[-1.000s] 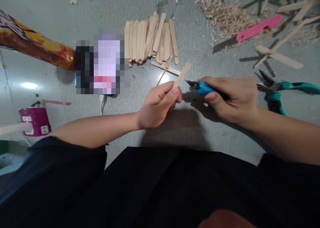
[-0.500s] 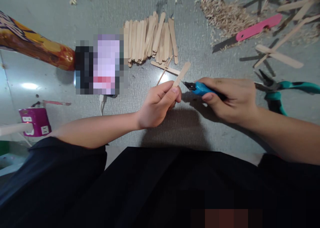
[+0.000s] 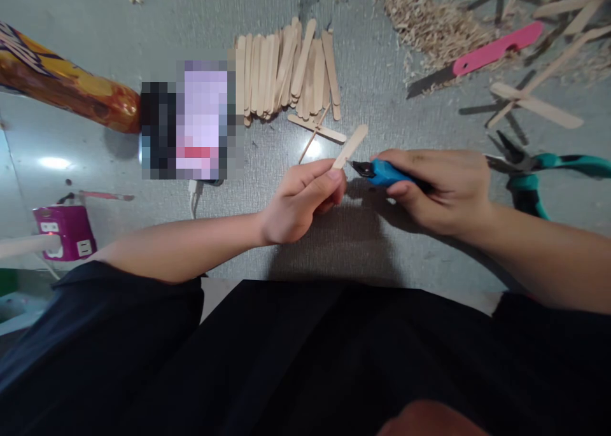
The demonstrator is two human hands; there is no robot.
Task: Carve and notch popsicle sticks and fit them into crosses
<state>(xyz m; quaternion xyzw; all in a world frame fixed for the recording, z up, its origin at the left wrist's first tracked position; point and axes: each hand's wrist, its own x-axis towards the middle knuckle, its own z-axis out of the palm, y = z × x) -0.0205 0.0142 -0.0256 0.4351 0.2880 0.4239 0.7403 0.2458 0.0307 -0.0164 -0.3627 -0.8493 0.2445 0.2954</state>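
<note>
My left hand [image 3: 305, 197] pinches a flat wooden craft stick [image 3: 354, 142] between thumb and fingers. The stick slants up to the right, and a small nick shows on its right edge. My right hand [image 3: 429, 188] is wrapped round a blue-handled tool [image 3: 383, 172] with a black nose and a thin metal tip; its exact kind is unclear. That tip points left at the stick's edge, very close to it; contact cannot be made out. Just beyond my left hand, another craft stick [image 3: 329, 132] lies crossed by a thin wooden strip [image 3: 310, 144].
A row of craft sticks [image 3: 272, 73] lies ahead. To the right are wood shavings [image 3: 429, 25], a pink-handled blade [image 3: 496, 49], crossed sticks [image 3: 548, 108] and teal-handled pliers [image 3: 534, 165]. Leftward are a blurred phone [image 3: 203, 118], an orange bottle-like package [image 3: 71, 83] and a purple power socket [image 3: 67, 232].
The craft stick has turned slightly in my left hand, with its upper end now a little lower and further right. My right hand has hardly moved.
</note>
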